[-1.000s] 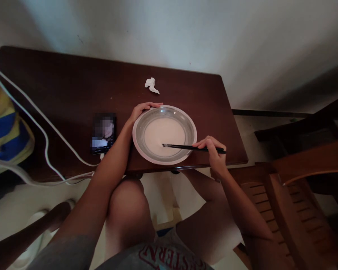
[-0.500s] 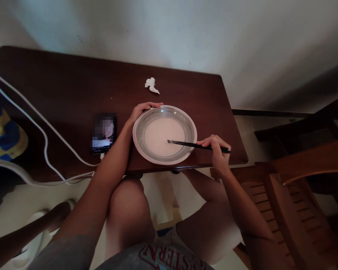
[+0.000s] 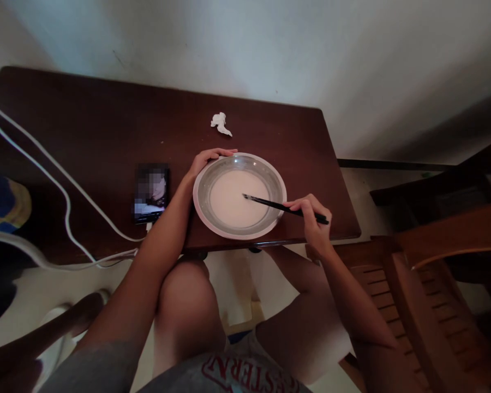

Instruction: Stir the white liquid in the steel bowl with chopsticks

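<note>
A round metal plate (image 3: 275,180) holding pale white liquid sits near the front edge of a dark wooden table (image 3: 98,136). My left hand (image 3: 207,160) curls over the plate's far left rim and grips it. My right hand (image 3: 311,214) is closed on a pair of black chopsticks (image 3: 278,206), to the right of the plate. The chopstick tips reach into the white liquid, just right of the plate's middle.
A phone (image 3: 151,192) with a lit screen lies left of the plate. White cables (image 3: 67,204) run across the table's left part. A crumpled white tissue (image 3: 220,123) lies behind the plate. A wooden chair (image 3: 433,273) stands to the right. My bare knees are under the table.
The chopstick tips have moved inside the plate, from lower middle toward the right and farther away. My right hand shifted slightly with them. My left hand stayed on the rim.
</note>
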Demonstrator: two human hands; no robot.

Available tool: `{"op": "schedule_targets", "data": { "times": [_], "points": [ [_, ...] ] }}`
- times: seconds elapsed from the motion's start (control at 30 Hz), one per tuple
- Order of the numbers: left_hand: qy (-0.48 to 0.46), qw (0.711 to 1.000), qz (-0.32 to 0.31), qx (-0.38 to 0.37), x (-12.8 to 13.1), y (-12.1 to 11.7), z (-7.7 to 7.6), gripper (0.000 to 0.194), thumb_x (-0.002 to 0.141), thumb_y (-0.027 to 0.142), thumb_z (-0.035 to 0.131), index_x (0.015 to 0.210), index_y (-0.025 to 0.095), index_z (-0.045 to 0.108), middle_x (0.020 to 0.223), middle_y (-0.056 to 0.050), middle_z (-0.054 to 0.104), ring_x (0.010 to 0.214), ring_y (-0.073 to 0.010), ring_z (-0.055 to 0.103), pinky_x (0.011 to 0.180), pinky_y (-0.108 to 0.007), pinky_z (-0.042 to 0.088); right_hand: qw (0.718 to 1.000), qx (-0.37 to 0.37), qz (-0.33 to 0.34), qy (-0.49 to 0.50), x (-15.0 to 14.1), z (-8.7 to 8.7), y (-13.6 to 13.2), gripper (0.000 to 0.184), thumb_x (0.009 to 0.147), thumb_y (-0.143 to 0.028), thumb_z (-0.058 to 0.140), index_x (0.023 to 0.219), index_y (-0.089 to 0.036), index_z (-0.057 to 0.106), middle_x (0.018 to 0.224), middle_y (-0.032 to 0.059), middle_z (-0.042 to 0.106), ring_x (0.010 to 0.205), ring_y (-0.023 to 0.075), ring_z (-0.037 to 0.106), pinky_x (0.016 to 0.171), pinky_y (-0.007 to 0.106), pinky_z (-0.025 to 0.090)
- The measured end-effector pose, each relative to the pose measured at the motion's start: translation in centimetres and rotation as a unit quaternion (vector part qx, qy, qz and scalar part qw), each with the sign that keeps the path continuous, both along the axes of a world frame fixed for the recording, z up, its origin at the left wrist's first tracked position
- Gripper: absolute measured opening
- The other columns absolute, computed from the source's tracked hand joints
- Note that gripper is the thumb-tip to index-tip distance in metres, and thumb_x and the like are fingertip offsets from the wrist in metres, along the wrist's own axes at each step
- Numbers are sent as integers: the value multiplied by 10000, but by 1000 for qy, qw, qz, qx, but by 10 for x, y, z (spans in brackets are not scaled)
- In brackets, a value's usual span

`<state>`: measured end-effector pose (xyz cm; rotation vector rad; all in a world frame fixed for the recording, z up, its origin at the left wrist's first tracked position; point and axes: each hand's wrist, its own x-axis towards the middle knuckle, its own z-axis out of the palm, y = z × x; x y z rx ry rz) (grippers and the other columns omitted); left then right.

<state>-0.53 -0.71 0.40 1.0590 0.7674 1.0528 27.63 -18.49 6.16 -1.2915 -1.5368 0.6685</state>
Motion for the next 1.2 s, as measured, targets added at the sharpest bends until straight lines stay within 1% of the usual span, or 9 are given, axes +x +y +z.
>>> {"op": "schedule_targets", "data": {
  "times": [0.17,0.27,0.37,0.47,0.63,0.77,0.93,1.07,1.2],
  "points": [
    [2,1000,11,-13,1,-1,3,309,631,157,508,756,133,790,1104,-110,773,1288,-339,586,1207,-482,284,998,-23,33,37,-1,-2,-2,425,991,-434,453,667,-251,658,753,17,775,731,199,678,797,424,499],
    [2,1000,16,-22,2,-3,5,291,643,145,510,750,135,780,1115,-108,770,1295,-336,581,1207,-494,279,993,-67,95,5,-10,-5,0,318,975,-421,502,782,-260,697,907,19,805,855,206,697,849,428,504],
    [4,999,18,-26,2,-3,4,281,651,146,513,750,135,776,1116,-108,769,1288,-334,587,1202,-499,291,990,-58,118,-42,-15,-5,2,214,961,-390,540,899,-281,714,1054,17,801,947,213,687,886,437,491],
    [8,1000,12,-8,1,-2,2,291,654,166,517,762,152,786,1112,-92,773,1281,-330,594,1203,-500,296,995,-23,76,-67,-11,-2,3,196,960,-366,546,899,-286,715,1055,17,800,928,215,678,873,438,483],
    [9,1000,4,-5,-1,-2,2,301,654,177,522,767,168,800,1112,-88,774,1291,-332,586,1205,-483,309,1000,7,-11,9,1,4,1,405,997,-409,450,687,-256,662,802,18,786,787,206,694,828,429,483],
    [7,1000,14,-26,0,-3,4,280,665,155,518,757,145,783,1136,-112,764,1294,-336,583,1200,-481,313,998,-32,42,40,-2,2,-2,421,997,-417,457,666,-249,654,757,8,777,732,192,685,797,411,482],
    [11,1000,13,-19,1,-3,4,280,662,174,520,767,150,779,1138,-99,767,1275,-331,597,1191,-487,323,990,-66,125,-17,-15,-3,0,251,969,-390,530,848,-264,711,995,18,807,918,209,690,866,423,487],
    [4,1000,2,-14,1,-2,3,302,655,184,507,765,153,786,1109,-84,775,1287,-332,586,1199,-472,309,994,-33,85,-62,-11,-1,2,202,962,-364,549,907,-279,723,1050,18,802,927,212,675,856,427,480],
    [4,1000,7,-18,1,-2,3,294,661,173,504,743,164,786,1080,-76,782,1286,-330,586,1193,-464,322,1000,3,10,-5,2,2,1,359,994,-376,477,727,-257,685,846,19,799,805,206,692,818,425,479]
  ]
}}
